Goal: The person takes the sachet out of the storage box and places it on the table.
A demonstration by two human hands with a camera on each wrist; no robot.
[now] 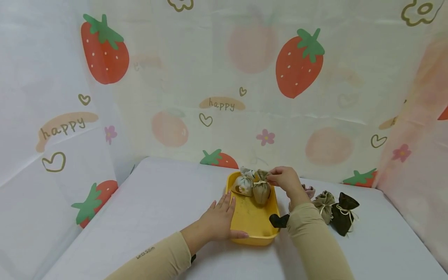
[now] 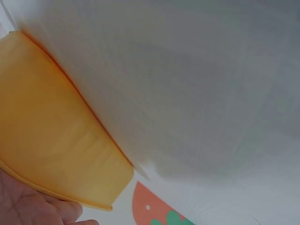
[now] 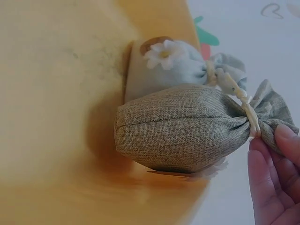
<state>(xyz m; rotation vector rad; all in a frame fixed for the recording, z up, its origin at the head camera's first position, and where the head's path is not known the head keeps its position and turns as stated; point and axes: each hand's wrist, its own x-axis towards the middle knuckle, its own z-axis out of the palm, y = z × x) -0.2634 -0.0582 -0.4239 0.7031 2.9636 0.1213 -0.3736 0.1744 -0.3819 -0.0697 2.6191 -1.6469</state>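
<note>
My right hand [image 1: 285, 181] pinches the gathered neck of a tan cloth drawstring pouch [image 3: 183, 126] between thumb and fingers. This pouch hangs at the far end of a yellow plastic tray [image 1: 250, 223], its cream cord tied round the neck. Right beside it a pale pouch [image 3: 173, 68] with a white flower leans against the tray's far end. On the tray's left rim rests my left hand [image 1: 218, 219], fingers straight and thumb over the near left corner. In the left wrist view its fingers [image 2: 42, 206] lie along the rim.
To the right of the tray, past my right forearm, a dark brown pouch [image 1: 344, 214] and another tan pouch [image 1: 325, 206] lie on the white table [image 1: 168, 194]. A pinkish pouch [image 1: 309, 191] is partly hidden behind my wrist. A strawberry-print curtain [image 1: 217, 70] closes off the back.
</note>
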